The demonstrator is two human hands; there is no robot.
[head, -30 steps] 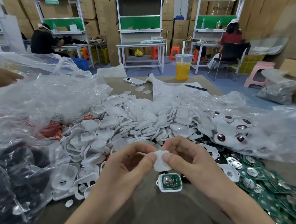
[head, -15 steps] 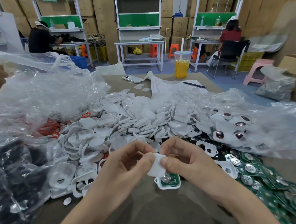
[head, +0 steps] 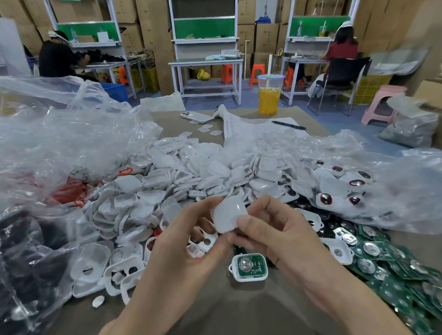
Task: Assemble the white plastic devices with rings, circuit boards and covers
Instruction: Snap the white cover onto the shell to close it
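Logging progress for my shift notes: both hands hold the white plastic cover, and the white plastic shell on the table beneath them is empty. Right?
Not quite. The head view shows the white plastic shell holding a green circuit board, not empty. The rest stands: the left hand and right hand hold the white plastic cover above it.
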